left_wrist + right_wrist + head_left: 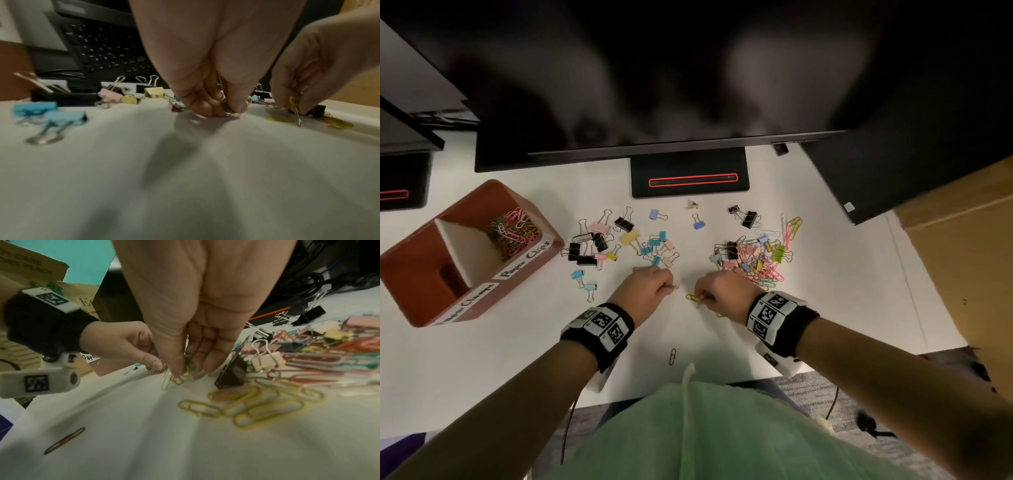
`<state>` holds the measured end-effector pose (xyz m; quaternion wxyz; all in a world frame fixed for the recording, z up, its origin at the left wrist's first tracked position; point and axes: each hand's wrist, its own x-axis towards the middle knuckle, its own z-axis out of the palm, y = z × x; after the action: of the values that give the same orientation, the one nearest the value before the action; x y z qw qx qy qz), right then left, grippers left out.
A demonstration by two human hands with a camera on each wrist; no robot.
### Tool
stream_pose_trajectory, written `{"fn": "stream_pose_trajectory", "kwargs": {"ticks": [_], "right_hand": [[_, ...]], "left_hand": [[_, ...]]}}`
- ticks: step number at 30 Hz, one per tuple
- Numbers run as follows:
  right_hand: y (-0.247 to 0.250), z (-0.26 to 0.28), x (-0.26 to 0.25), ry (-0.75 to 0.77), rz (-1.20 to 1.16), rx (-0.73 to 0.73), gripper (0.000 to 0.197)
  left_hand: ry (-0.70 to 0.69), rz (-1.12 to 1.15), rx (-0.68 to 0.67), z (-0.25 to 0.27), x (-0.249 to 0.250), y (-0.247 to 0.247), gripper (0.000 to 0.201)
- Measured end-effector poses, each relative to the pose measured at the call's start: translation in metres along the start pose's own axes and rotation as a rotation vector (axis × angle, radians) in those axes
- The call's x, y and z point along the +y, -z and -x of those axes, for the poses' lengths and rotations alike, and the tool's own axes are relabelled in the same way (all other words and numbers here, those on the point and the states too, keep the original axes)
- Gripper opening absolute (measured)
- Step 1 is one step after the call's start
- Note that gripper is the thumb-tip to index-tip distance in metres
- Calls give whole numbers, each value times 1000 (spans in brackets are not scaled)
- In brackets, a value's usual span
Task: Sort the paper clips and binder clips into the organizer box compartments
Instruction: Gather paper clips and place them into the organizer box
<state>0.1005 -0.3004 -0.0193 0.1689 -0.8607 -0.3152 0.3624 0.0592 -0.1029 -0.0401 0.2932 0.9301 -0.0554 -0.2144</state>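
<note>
My left hand [667, 286] pinches a small paper clip [225, 106] just above the white desk [500, 359]. Close beside it, my right hand [703, 297] pinches a few yellow and silver paper clips [180, 378] that hang down to the desk. Loose yellow paper clips [252, 404] lie by the right hand. A mixed pile of paper clips and binder clips [756, 257] sits to the right. Binder clips [619, 240] are scattered to the left. The brown organizer box [421, 274] stands at the far left, with colourful paper clips [513, 229] in its rear compartment.
A monitor stand [690, 174] and dark screen [654, 85] stand behind the clips. A cardboard box [969, 257] borders the right side. One dark paper clip [672, 356] lies near the desk's front edge. A keyboard [102, 47] shows in the left wrist view.
</note>
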Motion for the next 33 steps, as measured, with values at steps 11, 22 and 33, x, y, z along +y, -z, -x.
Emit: {"fn": "stream_pose_trajectory", "kwargs": {"ticks": [11,22,33], "right_hand": [[-10,-19,-11,-60,-16,21,20],[-5,-27,-23,-41,74,-51,20],[69,-119,-174,189,-10,244,15]], "left_hand": [[111,262,30,41,-8,3,20],[22,206,145,48,-14,19,11],[369,230,663,90,-86,150,13]]}}
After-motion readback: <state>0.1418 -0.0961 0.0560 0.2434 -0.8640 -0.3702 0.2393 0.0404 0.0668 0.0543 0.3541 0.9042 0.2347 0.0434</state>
